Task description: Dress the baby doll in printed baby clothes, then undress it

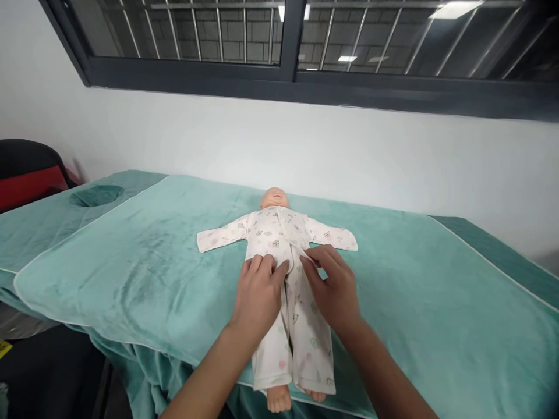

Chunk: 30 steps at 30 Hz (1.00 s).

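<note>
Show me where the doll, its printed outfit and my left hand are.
Doll (274,198): head-camera view, on its bare head.
Printed outfit (305,334): head-camera view, on the trouser leg toward the picture's right.
Left hand (258,295): head-camera view, on the back of the hand.

Doll (275,198) lies on its back on a green sheet (166,244), sleeves (225,234) of its patterned suit (264,230) outspread. Right hand (335,284) pinches the suit's front edge — left hand (261,294) at the waist, touching fabric. Bare feet (278,399) protrude — barred window (196,73) beyond.
</note>
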Each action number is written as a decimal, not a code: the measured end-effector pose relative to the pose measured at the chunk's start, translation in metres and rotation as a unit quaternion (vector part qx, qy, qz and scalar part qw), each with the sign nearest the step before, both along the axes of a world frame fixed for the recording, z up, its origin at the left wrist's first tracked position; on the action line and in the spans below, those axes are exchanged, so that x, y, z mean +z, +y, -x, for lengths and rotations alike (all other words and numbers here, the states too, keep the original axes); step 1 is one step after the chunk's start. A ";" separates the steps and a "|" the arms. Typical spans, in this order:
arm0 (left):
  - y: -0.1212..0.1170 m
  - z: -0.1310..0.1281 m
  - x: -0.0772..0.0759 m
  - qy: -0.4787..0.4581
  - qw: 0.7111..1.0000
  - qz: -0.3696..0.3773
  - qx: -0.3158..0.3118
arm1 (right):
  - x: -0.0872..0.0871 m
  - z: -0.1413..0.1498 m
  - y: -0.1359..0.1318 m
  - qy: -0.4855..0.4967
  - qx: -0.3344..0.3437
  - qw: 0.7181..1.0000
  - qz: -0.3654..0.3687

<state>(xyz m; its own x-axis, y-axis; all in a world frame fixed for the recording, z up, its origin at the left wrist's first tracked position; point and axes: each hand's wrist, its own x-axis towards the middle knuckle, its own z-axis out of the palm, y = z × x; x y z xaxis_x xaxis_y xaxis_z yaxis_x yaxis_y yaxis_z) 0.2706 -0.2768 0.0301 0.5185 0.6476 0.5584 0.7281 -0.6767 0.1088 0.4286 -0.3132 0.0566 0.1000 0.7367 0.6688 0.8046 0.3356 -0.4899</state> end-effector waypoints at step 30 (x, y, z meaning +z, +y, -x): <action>0.111 -0.017 0.005 -0.554 0.646 0.514 -0.104 | -0.057 -0.055 0.072 0.463 0.054 0.871 0.155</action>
<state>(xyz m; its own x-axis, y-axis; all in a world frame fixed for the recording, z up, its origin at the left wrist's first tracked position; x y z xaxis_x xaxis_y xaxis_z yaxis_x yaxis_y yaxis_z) 0.2873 -0.1654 0.0350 0.3055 0.9522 -0.0085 -0.2786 0.0979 0.9554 0.4836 -0.2416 -0.0003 0.4101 0.9060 0.1052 -0.0124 0.1208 -0.9926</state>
